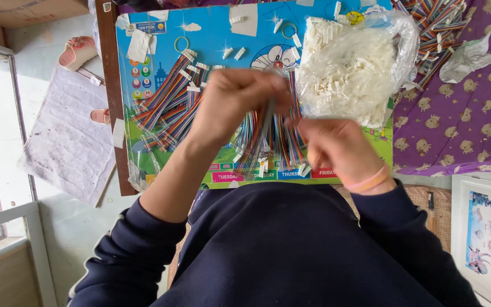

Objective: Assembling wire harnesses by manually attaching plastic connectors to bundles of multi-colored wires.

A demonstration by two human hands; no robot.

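Observation:
My left hand (pixel 231 105) is closed around one rainbow-coloured ribbon cable (pixel 262 133), blurred by motion, above a colourful cartoon-printed board (pixel 211 34). My right hand (pixel 336 148) pinches the same cable close to its end, fingertips together; whether a white connector sits between them is hidden. Under my hands lies a heap of ribbon cables (pixel 279 150) with white plugs. A second fanned pile of ribbon cables (pixel 166 105) lies to the left on the board.
A clear plastic bag of small white connectors (pixel 353 68) rests at the board's right. More ribbon cables (pixel 439 28) and crumpled white paper (pixel 467 57) lie on a purple patterned cloth (pixel 461 131). Pink slippers (pixel 78 51) and a grey mat (pixel 66 136) are on the floor at left.

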